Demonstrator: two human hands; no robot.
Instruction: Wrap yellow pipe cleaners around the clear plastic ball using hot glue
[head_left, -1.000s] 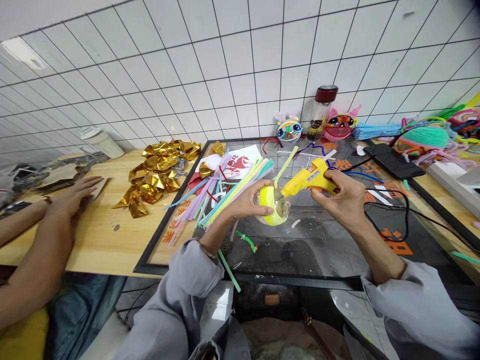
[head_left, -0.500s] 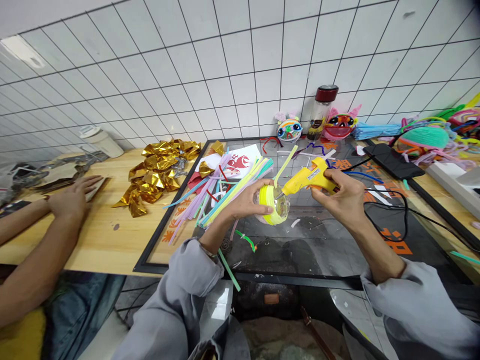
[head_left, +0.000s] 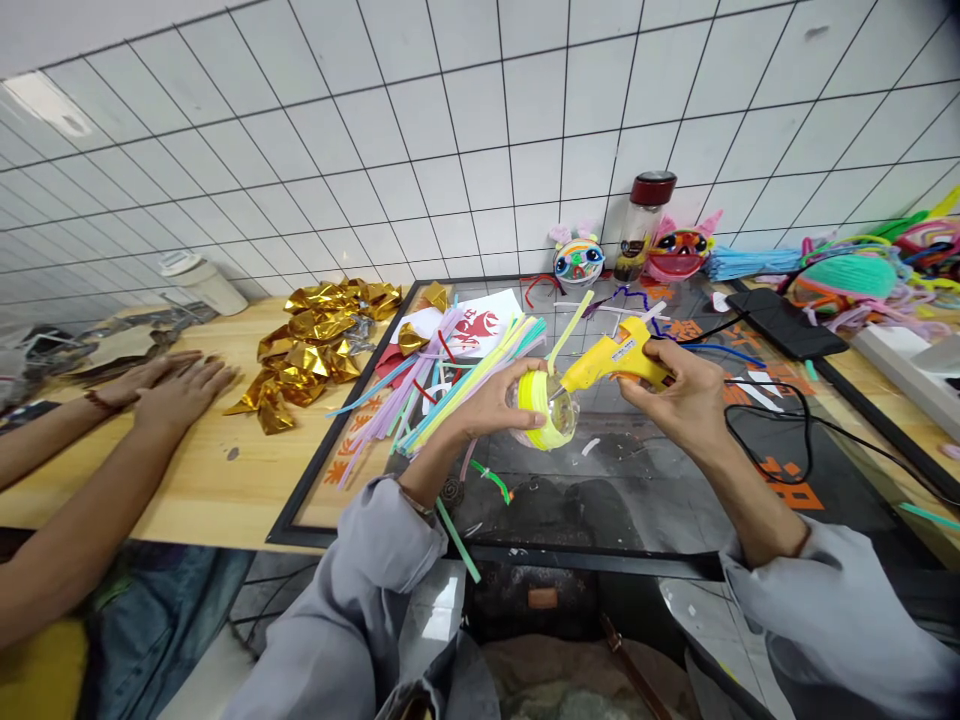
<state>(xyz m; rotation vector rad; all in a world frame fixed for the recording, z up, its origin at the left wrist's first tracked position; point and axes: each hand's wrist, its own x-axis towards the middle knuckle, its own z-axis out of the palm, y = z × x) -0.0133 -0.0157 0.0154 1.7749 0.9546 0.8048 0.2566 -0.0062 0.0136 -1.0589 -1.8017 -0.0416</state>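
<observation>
My left hand (head_left: 499, 402) is closed around a small clear plastic container (head_left: 568, 412) wrapped with bright yellow pipe cleaner. A yellow strand (head_left: 571, 330) sticks up from its top. In my right hand (head_left: 681, 392) is a yellow hot glue gun (head_left: 604, 364), its nozzle tip at the container's near-right side, touching or almost touching it. A bundle of pastel pipe cleaners (head_left: 469, 385) lies just behind and left of my left hand. Below the container are a short green twisted piece (head_left: 495, 482) and a loose green pipe cleaner (head_left: 457, 540) over the table edge.
At left, a co-worker's hands (head_left: 176, 385) rest on the wooden table (head_left: 202, 490). Crumpled gold foil (head_left: 319, 340) lies between us. Decorated round figures (head_left: 579, 260) and a glass bottle (head_left: 643, 225) stand by the wall. A phone (head_left: 787, 320) and black cable (head_left: 810, 430) lie at right.
The glue gun and my right hand have shifted very slightly left. My left hand and the container stay put. The co-worker's hands have moved right and now lie flatter.
</observation>
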